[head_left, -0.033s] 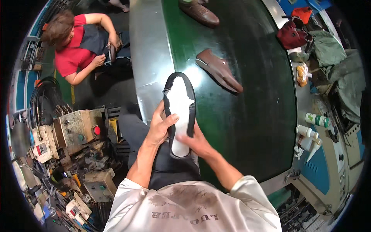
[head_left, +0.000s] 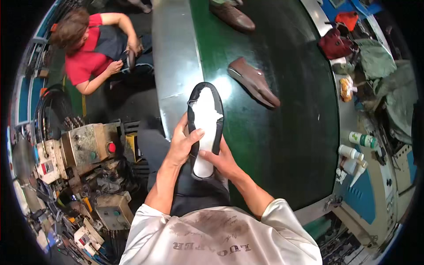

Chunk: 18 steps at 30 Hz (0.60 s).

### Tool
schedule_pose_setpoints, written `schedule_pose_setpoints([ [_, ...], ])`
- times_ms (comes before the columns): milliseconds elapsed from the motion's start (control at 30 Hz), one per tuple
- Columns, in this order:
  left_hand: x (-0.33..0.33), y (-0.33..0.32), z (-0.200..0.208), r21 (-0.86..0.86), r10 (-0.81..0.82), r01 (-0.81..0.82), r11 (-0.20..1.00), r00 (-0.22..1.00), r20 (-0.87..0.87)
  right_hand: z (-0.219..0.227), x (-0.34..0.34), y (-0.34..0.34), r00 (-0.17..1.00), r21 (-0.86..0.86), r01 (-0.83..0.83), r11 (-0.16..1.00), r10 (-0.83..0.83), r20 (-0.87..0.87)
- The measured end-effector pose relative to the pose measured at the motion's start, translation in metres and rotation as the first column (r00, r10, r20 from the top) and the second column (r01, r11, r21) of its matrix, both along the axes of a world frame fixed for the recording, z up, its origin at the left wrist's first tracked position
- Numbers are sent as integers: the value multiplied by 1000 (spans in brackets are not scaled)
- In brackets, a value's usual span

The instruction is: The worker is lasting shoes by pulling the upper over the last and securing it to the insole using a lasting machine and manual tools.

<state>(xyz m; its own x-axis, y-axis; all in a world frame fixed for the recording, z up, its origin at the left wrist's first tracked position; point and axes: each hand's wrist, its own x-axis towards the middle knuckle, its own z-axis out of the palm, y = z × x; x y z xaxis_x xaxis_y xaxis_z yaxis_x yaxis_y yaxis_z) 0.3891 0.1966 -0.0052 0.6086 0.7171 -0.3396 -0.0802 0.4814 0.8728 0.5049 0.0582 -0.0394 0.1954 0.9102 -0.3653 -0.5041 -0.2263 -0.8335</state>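
Observation:
Sole side up, a black shoe upper [head_left: 205, 168] with a white insole board lies between my two hands, its long axis pointing away from me. My left hand [head_left: 180, 145] wraps its left edge, the thumb pressing on the white board. On the right edge, my right hand [head_left: 224, 161] grips it lower down, thumb also on the white, the other fingers hidden beneath. Beyond, a brown shoe [head_left: 255, 81] rests on the dark green belt [head_left: 296, 145]. Another brown shoe [head_left: 234, 17] sits farther off at the top.
At left a co-worker in a red top [head_left: 84, 68] handles a dark shoe piece. Machine boxes with a red button [head_left: 111, 147] and hoses stand close on my left. White bottles [head_left: 351, 152], a green-white can [head_left: 362, 139] and bags [head_left: 335, 44] line the right ledge.
My right thumb has moved up the white board, away from the near end. The surroundings sit slightly farther right in view. The left hand keeps its hold.

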Motion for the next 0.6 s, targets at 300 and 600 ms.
schedule_pose_setpoints([
  [300,-137,36,33,262,230,-138,955,904,-360,24,-90,55,913,-83,-256,963,269,306],
  [600,-232,5,21,450,383,-160,879,798,-465,13,-152,47,794,-72,-432,899,417,442],
])
